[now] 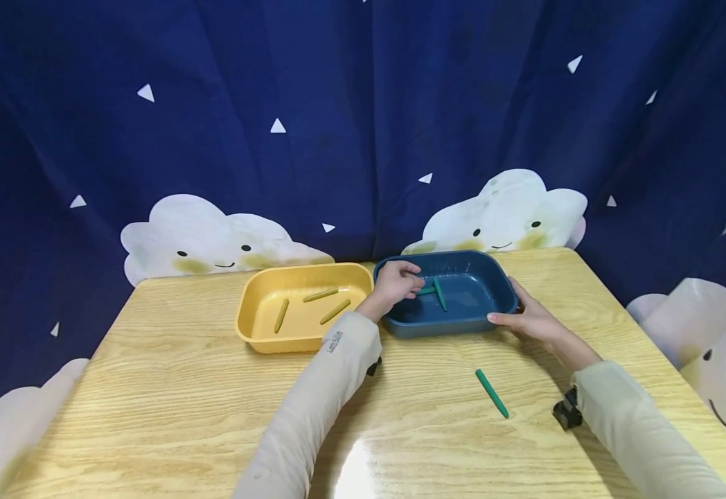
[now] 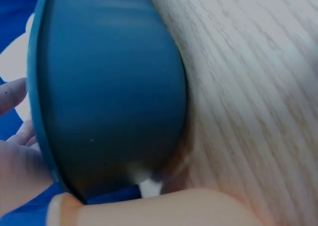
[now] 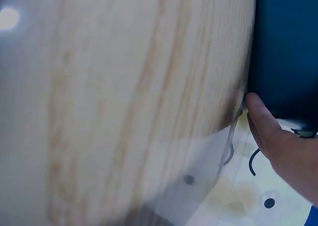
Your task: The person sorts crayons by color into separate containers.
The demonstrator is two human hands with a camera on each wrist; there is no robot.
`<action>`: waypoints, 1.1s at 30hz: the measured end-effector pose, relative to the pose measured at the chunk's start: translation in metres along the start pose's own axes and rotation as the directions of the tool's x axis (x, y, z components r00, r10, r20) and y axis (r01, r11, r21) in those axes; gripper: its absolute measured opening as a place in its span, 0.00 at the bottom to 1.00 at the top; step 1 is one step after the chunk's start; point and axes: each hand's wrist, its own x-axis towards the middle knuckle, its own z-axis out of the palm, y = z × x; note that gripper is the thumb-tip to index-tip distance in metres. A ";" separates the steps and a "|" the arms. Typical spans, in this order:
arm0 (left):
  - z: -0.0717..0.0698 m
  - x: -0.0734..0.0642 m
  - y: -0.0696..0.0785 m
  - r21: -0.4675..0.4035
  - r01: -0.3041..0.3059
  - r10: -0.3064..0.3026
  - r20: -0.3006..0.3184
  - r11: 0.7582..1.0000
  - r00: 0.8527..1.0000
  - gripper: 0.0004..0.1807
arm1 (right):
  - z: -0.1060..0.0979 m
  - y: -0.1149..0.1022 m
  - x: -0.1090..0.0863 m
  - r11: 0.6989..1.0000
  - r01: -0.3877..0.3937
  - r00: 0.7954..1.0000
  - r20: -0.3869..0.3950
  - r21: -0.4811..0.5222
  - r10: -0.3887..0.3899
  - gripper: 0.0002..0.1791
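Note:
My left hand (image 1: 395, 284) reaches over the left end of the blue tray (image 1: 447, 328), fingers bent downward. Its fingertips are by one end of a green crayon (image 1: 427, 290); whether they pinch it is hidden. Across that crayon's other end lies a second green crayon (image 1: 440, 294). In the left wrist view the tray wall (image 2: 109, 92) hides the fingertips. My right hand (image 1: 533, 320) holds the tray's right front corner, thumb on the front wall and fingers round the side. The right wrist view shows a finger (image 3: 262, 117) against the tray.
A yellow tray (image 1: 288, 344) stands left of the blue one, with three yellow crayons (image 1: 281, 315) inside. Another green crayon (image 1: 492, 393) lies on the wooden table (image 1: 170, 388) in front. A dark blue curtain (image 1: 313, 83) with clouds hangs behind the table's back edge.

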 end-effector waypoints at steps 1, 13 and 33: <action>0.000 -0.002 0.002 0.007 -0.006 0.006 0.007 1.000 1.000 0.16 | 0.000 0.000 0.000 1.000 0.003 1.000 0.001 0.004 -0.003 0.56; -0.004 -0.022 0.009 0.067 -0.111 0.108 0.046 0.991 0.993 0.13 | 0.000 0.003 0.001 1.000 0.006 1.000 0.004 0.013 -0.006 0.56; 0.007 -0.050 0.012 0.129 -0.227 0.202 0.182 0.965 0.962 0.12 | -0.001 0.001 0.000 1.000 0.014 1.000 0.021 0.022 -0.014 0.56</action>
